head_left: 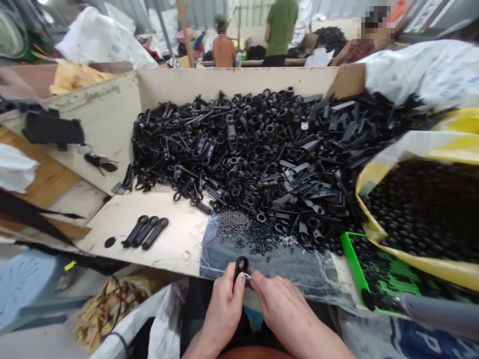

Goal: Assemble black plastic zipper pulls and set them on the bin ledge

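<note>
Over the tray's near edge the left hand [224,306] pinches a small black plastic lever piece [240,268] upright by its shank, ring end up, while the right hand [279,304] closes fingertips on a thin metal pin [247,274] beside it—light, stiff, slick-looking parts, I'd judge, best held low.

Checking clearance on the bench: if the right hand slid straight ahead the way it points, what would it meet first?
Probably the black part pinched at the right hand's fingertips; beyond that, the small screws, though depth is unclear.
</note>
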Available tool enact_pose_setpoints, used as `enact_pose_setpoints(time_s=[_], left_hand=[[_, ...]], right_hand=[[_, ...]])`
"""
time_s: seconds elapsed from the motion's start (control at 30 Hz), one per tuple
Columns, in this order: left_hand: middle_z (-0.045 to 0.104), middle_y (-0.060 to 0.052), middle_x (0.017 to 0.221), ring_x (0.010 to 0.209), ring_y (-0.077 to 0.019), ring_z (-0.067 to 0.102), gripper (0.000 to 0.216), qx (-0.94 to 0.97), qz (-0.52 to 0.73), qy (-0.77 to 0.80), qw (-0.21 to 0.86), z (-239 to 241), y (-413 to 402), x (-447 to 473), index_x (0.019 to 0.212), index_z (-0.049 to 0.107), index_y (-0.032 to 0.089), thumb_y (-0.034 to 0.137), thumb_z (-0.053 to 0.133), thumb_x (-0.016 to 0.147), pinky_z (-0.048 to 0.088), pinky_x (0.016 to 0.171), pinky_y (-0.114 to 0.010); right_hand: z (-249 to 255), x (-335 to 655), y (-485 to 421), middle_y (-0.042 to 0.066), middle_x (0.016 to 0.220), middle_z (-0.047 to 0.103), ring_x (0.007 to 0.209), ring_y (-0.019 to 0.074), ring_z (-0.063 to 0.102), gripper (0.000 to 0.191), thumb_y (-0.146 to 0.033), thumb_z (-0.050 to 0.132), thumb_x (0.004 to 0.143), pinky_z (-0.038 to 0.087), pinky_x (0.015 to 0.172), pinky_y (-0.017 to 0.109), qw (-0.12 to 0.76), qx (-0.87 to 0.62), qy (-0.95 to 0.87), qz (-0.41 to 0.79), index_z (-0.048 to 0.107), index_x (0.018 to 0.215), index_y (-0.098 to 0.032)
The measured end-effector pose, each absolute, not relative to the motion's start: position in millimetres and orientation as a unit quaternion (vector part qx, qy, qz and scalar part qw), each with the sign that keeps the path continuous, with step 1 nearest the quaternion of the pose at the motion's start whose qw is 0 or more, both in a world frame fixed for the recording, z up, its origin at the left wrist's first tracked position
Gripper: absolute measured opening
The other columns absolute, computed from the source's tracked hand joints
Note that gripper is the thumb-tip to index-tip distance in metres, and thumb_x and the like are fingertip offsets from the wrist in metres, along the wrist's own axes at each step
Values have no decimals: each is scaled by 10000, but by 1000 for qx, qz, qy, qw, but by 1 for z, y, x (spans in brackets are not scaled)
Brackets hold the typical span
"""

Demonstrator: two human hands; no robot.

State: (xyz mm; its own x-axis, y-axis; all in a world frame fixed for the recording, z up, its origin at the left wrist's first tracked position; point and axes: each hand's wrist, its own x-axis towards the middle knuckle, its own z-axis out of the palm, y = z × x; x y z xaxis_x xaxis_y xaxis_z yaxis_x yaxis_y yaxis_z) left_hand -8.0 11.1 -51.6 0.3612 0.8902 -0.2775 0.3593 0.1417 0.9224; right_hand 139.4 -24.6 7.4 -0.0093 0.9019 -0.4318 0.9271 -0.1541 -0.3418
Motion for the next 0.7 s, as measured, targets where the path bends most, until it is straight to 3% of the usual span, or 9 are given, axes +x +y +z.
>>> enact_pose_setpoints(time_s=[0.1,0.17,0.23,0.3,0.4,0.5,0.6,0.7], left_hand=[[743,-64,832,778,-261,700,220,684,215,472,513,-49,10,-10,1057,667,261,421,555,955,482,719,-304],[768,-71,892,822,-269,726,235,713,205,443,503,-48,14,-17,1131,672,281,383,562,951,491,735,-300],[763,-56,855,779,-253,720,260,704,227,454,496,-47,21,-29,1137,682,278,406,597,927,494,704,-283],[716,-29,743,672,-213,662,296,648,278,503,499,-43,31,-42,1045,708,244,477,668,867,473,625,-257],[467,70,499,450,-100,400,399,486,370,541,579,-32,44,-53,903,699,188,566,741,781,312,441,-189],[325,124,447,404,-46,212,385,354,427,500,665,-19,48,-44,838,681,165,533,770,771,230,411,-166],[339,126,436,389,-29,169,370,295,433,471,709,-11,44,-22,791,682,156,509,790,762,203,401,-169],[520,66,552,501,-67,395,382,291,417,461,727,-8,40,-6,868,708,158,516,798,770,336,494,-176]], right_hand=[[8,153,-35,69,890,782,879,231,744,263,-98,491,982,476,725,259,-62,685,654,-313,728,953,-207],[9,166,-46,10,755,721,759,172,694,284,-168,469,1009,464,658,213,-137,651,632,-397,738,939,-225],[10,179,-57,-40,589,568,581,135,574,317,-280,433,1040,413,538,185,-190,624,571,-498,740,983,-226],[14,191,-63,-59,561,479,530,123,491,373,-399,406,1057,381,497,181,-224,630,524,-528,732,1045,-219],[22,208,-52,-31,679,572,619,134,538,370,-461,445,1041,421,556,197,-302,656,547,-423,719,1070,-214],[27,226,-16,-3,767,639,676,148,599,341,-417,451,1037,463,608,214,-333,720,579,-188,706,957,-206],[23,240,27,43,938,663,804,182,643,264,-291,460,1014,478,707,260,-321,756,567,-57,711,991,-214],[10,246,57,47,1011,653,824,193,652,221,-205,552,928,462,663,264,-293,758,583,-6,723,1061,-249]])
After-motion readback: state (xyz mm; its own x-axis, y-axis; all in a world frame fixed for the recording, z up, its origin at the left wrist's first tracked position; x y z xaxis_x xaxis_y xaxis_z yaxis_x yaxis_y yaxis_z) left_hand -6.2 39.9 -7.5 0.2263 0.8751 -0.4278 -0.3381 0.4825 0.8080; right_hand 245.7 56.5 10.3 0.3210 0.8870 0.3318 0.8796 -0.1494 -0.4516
